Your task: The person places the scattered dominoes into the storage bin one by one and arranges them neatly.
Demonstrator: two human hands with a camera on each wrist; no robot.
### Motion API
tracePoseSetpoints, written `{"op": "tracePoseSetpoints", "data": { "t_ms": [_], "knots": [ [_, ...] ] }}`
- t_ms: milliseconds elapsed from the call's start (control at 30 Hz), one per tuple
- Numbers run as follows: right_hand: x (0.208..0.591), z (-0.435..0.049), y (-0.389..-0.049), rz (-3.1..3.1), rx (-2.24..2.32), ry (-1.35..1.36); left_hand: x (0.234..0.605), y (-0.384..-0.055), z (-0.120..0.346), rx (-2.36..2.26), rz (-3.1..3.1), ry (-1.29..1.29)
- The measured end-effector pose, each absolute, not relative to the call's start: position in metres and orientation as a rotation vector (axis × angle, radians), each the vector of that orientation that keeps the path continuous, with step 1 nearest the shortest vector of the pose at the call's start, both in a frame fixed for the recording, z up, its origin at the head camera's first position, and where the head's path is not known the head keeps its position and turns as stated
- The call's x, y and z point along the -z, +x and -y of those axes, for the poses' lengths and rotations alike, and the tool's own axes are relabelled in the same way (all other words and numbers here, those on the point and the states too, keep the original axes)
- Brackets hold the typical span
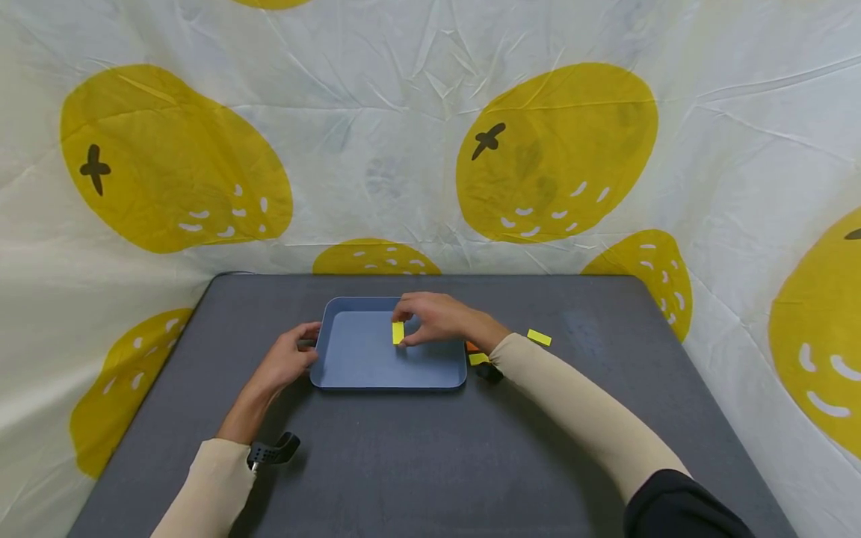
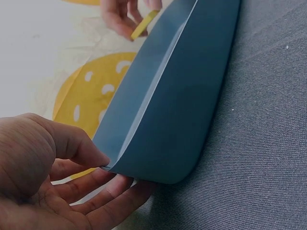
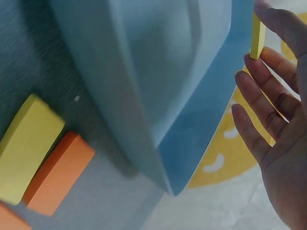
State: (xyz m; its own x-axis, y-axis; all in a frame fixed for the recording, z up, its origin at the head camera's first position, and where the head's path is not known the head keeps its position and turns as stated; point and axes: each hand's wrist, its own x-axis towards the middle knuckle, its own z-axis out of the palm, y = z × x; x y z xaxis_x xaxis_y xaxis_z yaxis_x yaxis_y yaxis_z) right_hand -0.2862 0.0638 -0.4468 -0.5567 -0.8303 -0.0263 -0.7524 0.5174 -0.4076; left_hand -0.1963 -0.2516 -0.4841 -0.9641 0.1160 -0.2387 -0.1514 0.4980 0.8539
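Observation:
A blue rectangular tray lies on the dark table. My left hand holds its left side; in the left wrist view the thumb is on the rim and the fingers lie against the outer wall below. Over the tray, my right hand pinches a small yellow block upright between thumb and fingertips. The right wrist view shows this yellow block held by its ends, with the other fingers spread. I cannot tell whether the block touches the tray floor.
Right of the tray, partly behind my right wrist, lie a yellow block and an orange block side by side, with another orange block at the view's edge. A further yellow block lies farther right. A lemon-printed curtain hangs behind the table.

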Motion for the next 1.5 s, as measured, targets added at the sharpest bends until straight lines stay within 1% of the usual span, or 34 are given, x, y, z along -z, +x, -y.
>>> {"op": "tracePoseSetpoints", "data": {
  "t_ms": [733,1200,1500],
  "knots": [
    [0.451,-0.006,-0.296,-2.502,0.436,-1.413,0.485,-0.199,0.250,-1.438,-2.483,-0.052],
    [0.457,0.025,-0.298,-2.489,0.335,-1.417,0.485,-0.200,0.248,-1.420,-2.488,-0.081],
    [0.467,0.036,-0.300,-2.527,0.260,-1.396,0.486,-0.201,0.248,-1.424,-2.492,-0.086]
  ]
}}
